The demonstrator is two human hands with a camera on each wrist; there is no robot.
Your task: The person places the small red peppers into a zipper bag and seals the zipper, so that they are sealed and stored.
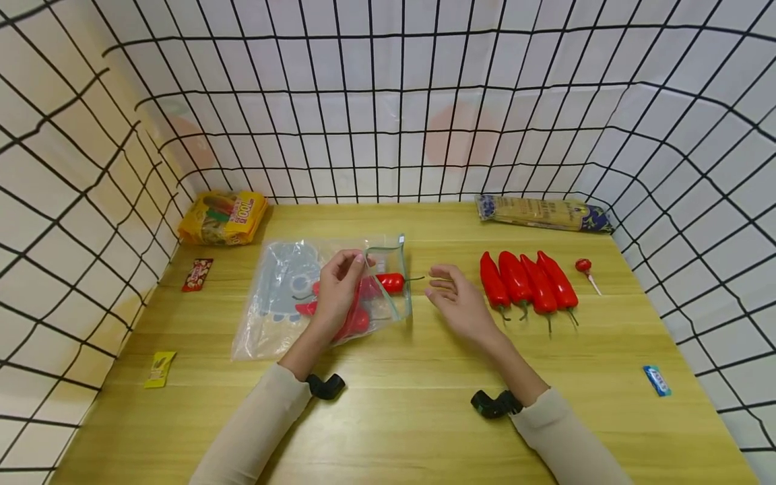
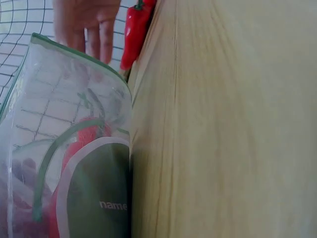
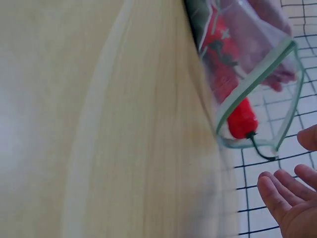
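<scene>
My left hand (image 1: 339,283) pinches the upper edge of a clear zip bag (image 1: 275,269), its thumb and fingertips near the green-rimmed mouth, which stands open to the right. Several red peppers lie inside the bag; one pepper (image 1: 391,283) is at the mouth, its dark stem sticking out past the rim in the right wrist view. My right hand (image 1: 463,306), fingers loosely bent and holding nothing, hovers between the bag and a row of red peppers (image 1: 515,277) on the table. In the left wrist view, part of the right hand (image 2: 91,29) shows beyond the bag's rim.
A yellow snack package (image 1: 224,219) and a long patterned packet (image 1: 545,213) lie along the back, before a black wire grid (image 1: 376,94). Small wrapped sweets, red (image 1: 197,275) and yellow (image 1: 160,369), are on the left; a lollipop (image 1: 583,265) and blue sweet (image 1: 657,380) on the right.
</scene>
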